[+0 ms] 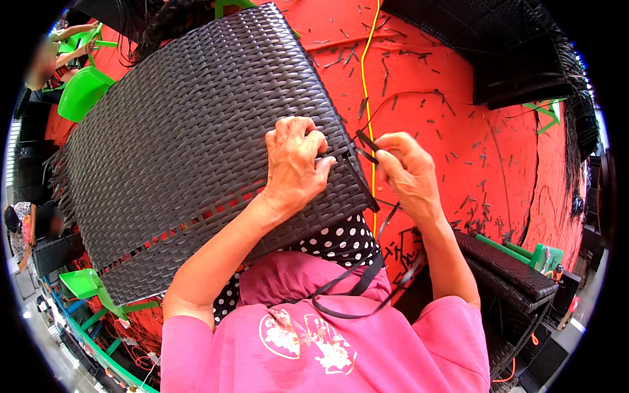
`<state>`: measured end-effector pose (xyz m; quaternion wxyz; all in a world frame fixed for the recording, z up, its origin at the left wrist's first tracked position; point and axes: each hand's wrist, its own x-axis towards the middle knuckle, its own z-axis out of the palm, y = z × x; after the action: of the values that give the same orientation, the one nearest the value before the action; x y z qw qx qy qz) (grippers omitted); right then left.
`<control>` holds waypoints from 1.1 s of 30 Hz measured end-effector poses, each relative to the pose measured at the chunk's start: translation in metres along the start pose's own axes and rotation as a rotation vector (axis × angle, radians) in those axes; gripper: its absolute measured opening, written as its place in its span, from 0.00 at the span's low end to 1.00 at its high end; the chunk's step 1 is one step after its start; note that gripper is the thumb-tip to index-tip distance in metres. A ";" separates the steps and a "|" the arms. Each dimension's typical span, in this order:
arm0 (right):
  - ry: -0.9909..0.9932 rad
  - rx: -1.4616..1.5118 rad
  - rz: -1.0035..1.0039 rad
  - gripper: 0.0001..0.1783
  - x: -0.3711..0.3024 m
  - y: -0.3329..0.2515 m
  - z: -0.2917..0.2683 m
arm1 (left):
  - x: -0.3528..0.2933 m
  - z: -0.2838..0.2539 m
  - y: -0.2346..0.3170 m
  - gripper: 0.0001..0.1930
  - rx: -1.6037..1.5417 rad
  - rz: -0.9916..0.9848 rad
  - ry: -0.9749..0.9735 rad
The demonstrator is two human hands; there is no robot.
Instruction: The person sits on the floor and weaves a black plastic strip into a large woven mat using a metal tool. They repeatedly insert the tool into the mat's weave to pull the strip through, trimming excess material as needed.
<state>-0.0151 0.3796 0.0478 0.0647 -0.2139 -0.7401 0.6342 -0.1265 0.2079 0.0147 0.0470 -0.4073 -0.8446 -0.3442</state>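
A dark woven wicker panel (196, 118) lies across my lap, tilted, its right edge close to both hands. My left hand (293, 164) rests on the weave near that edge, with curled fingers and the thumb near the index finger; what they grip is hidden. Just beyond the edge, my right hand (409, 177) pinches a flat black strip (367, 141) between thumb and fingers. A loose length of black strip (341, 316) loops down over my pink shirt. Toward the near side of the panel, a row of gaps (226, 208) in the weave shows red beneath.
Short black strip scraps litter the red floor covering (458, 157). A yellow cord (367, 78) runs past the panel's right edge. Green plastic chairs (85, 92) stand at left. Dark wicker pieces sit at upper right (511, 52) and lower right (504, 268). Other people are at far left.
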 end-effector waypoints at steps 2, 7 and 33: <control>0.005 -0.313 -0.093 0.04 0.009 0.000 0.003 | 0.002 0.004 -0.001 0.15 0.037 -0.051 -0.065; -0.005 -0.680 -0.319 0.06 0.015 -0.001 0.007 | 0.008 0.009 0.001 0.14 0.078 -0.024 -0.090; 0.040 -0.777 -0.615 0.09 -0.007 -0.021 0.076 | -0.180 -0.141 -0.014 0.08 0.425 -0.152 0.747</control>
<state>-0.0414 0.3054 0.0554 0.1786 -0.0061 -0.9492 0.2589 -0.0449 -0.0035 0.0494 0.4066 -0.1726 -0.8493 -0.2889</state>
